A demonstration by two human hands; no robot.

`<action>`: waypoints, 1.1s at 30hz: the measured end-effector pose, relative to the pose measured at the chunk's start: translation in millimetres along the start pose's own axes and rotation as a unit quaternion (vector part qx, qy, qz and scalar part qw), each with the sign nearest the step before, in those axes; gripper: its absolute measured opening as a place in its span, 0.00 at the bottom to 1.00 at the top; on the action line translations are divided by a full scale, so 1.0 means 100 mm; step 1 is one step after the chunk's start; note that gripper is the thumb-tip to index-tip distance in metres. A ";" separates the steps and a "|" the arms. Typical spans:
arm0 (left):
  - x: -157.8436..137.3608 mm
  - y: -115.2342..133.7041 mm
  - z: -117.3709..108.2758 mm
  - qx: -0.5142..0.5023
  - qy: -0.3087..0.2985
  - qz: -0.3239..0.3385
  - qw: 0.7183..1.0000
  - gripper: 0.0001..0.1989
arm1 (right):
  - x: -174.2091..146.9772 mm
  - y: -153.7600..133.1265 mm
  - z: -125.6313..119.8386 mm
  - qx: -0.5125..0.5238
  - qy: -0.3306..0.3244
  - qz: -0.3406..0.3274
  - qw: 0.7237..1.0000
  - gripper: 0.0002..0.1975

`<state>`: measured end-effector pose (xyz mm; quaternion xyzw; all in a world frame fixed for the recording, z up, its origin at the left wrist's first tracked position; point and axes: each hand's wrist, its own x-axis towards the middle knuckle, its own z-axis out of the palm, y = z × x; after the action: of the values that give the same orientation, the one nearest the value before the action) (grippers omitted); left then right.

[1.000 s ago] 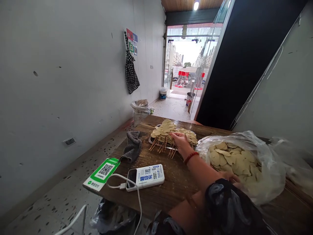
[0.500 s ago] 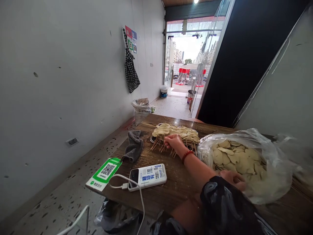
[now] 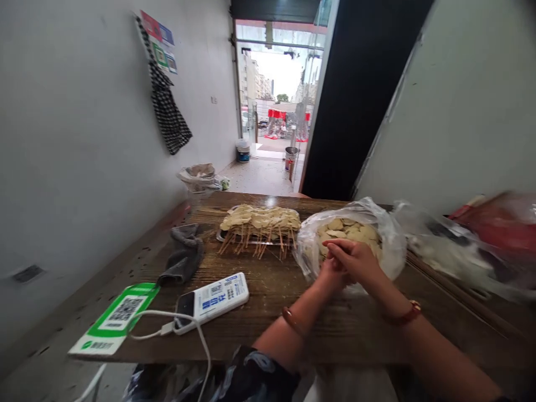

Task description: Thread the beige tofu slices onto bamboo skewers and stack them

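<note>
Hands (image 3: 360, 259) moved tgthr by bag (image 3: 307, 240), prob. hiding slices (image 3: 335, 224).

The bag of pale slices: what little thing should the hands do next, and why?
Perhaps the right hand should pick out a pale slice: the clear plastic bag is open, many more show inside, and the left hand meets the right at its near side. I can't tell whether either holds anything.

I read blue "超级充" on the white, rectangular plastic power bank (image 3: 218, 302); the green-and-white rectangular card (image 3: 109, 322) bears a QR code (image 3: 125, 312).
</note>
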<state>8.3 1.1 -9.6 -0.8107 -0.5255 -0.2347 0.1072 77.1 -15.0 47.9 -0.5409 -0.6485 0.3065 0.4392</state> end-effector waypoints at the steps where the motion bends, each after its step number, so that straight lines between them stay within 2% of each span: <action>1: 0.01 -0.01 0.02 -0.115 -0.011 -0.003 0.993 0.27 | -0.10 0.14 -0.22 0.010 0.032 0.019 0.999 0.20; 2: 0.01 -0.03 0.04 -0.264 -0.031 -0.022 0.964 0.16 | -0.19 0.28 -0.43 0.024 0.055 0.039 0.997 0.22; 3: 0.02 -0.05 0.05 -0.420 -0.059 -0.055 0.904 0.09 | -0.29 0.42 -0.64 0.031 0.083 0.059 0.994 0.24; 5: 0.05 -0.09 0.06 -0.644 -0.106 -0.136 0.745 0.07 | -0.46 0.68 -1.05 0.014 0.153 0.096 0.983 0.26; 6: 0.06 -0.12 0.05 -0.696 -0.113 -0.172 0.688 0.08 | -0.54 0.80 -1.24 -0.015 0.190 0.111 0.975 0.27; 7: 0.08 -0.14 0.04 -0.722 -0.103 -0.188 0.658 0.09 | -0.62 0.91 -1.42 -0.054 0.219 0.122 0.966 0.28; 8: 0.09 -0.17 0.01 -0.733 -0.095 -0.194 0.644 0.11 | -0.68 1.01 -1.58 -0.078 0.240 0.133 0.959 0.29; 11: 0.13 -0.25 -0.06 -0.733 -0.054 -0.213 0.644 0.16 | -0.83 1.27 -1.93 -0.137 0.268 0.151 0.942 0.28; 15: 0.18 -0.36 -0.09 -0.718 -0.006 -0.250 0.650 0.20 | -0.88 1.53 -2.12 -0.234 0.241 0.153 0.929 0.20; 18: 0.18 -0.39 -0.08 -0.713 0.003 -0.262 0.650 0.20 | -0.84 1.65 -2.11 -0.300 0.209 0.146 0.919 0.16; 25: 0.07 -0.31 -0.05 -0.706 -0.031 -0.248 0.663 0.14 | -0.66 1.83 -2.00 -0.389 0.119 0.111 0.907 0.14; 26: 0.07 -0.30 -0.03 -0.701 -0.040 -0.246 0.668 0.14 | -0.63 1.87 -2.00 -0.408 0.108 0.107 0.900 0.13; 27: 0.06 -0.30 -0.01 -0.698 -0.041 -0.249 0.670 0.13 | -0.60 1.91 -2.01 -0.458 0.085 0.103 0.879 0.11; 29: 0.05 -0.30 0.02 -0.696 -0.041 -0.252 0.671 0.12 | -0.54 1.99 -2.04 -0.509 0.056 0.098 0.854 0.11; 33: 0.04 -0.30 0.04 -0.699 -0.045 -0.251 0.667 0.11 | -0.48 2.08 -2.05 -0.545 0.026 0.106 0.832 0.10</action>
<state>-16.2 18.4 -13.1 -0.4946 -0.3952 -0.5147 -0.5782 353.3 -30.3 -58.2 -0.7657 -0.6375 -0.0659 0.0550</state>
